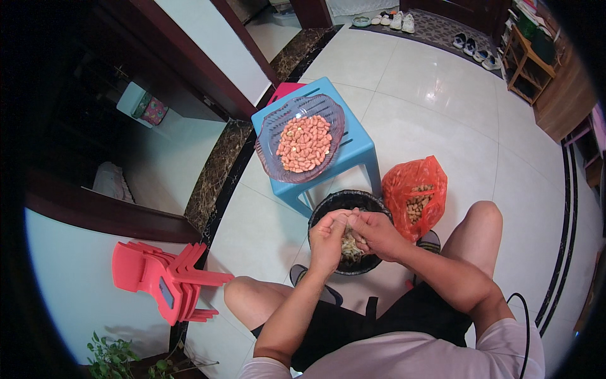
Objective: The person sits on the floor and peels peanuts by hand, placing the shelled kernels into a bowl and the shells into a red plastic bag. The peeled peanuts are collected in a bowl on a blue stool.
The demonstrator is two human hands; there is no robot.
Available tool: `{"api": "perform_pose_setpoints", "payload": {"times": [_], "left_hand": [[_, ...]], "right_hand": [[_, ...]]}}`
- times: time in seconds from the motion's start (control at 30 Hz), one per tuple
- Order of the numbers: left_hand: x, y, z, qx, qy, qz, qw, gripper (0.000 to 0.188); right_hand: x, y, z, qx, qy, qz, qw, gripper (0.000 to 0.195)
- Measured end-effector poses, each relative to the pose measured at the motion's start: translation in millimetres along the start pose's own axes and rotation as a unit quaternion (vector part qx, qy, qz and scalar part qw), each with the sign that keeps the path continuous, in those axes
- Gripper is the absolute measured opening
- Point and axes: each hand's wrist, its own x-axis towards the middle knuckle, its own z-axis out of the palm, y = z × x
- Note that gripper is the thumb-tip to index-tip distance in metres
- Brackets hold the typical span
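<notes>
My left hand [330, 237] and my right hand [378, 235] meet at the fingertips above a black-lined bin [326, 203]. Thumbs and forefingers pinch what seems to be a peanut, small and mostly covered by the fingers. The other fingers of my right hand are curled in. Pale peanut shells [351, 251] lie in the bin below. Beyond it, a clear scalloped bowl [270, 142] of shelled pink-skinned peanuts [305, 144] rests on a blue plastic stool [360, 142]. Right of the bin stands a red plastic bag [397, 180], with unshelled peanuts [419, 206] showing through its opening.
Stacked red plastic chairs [175, 279] stand at the left, with a flat dark device [166, 293] on the seat. A leafy plant [111, 355] is at lower left. Several shoes [402, 22] sit on a far doormat [435, 31]. A wooden rack [525, 66] is at upper right.
</notes>
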Motion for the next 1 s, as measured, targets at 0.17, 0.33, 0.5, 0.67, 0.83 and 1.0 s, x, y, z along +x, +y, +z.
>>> {"api": "perform_pose_setpoints", "payload": {"times": [0.17,0.33,0.5,0.67,0.83,1.0], "left_hand": [[-1,-6,-2,-0.162,-0.020,-0.045,0.986,0.025],[-4,-10,0,-0.221,-0.015,-0.067,0.973,0.028],[-5,-14,-1,-0.275,-0.003,-0.080,0.958,0.025],[-3,-13,-3,-0.233,0.004,-0.082,0.969,0.024],[-3,1,-6,-0.177,0.006,-0.087,0.980,0.029],[-7,3,-11,-0.001,-0.085,-0.084,0.993,0.032]], "right_hand": [[-1,3,8,-0.105,0.071,-0.060,0.990,0.031],[3,20,3,-0.107,0.084,-0.096,0.986,0.029],[0,15,13,0.027,0.069,-0.041,0.996,0.028],[-1,17,14,0.020,0.038,-0.032,0.999,0.034],[-3,3,11,0.083,0.007,0.046,0.995,0.041],[-2,1,9,0.036,0.023,0.026,0.999,0.043]]}}
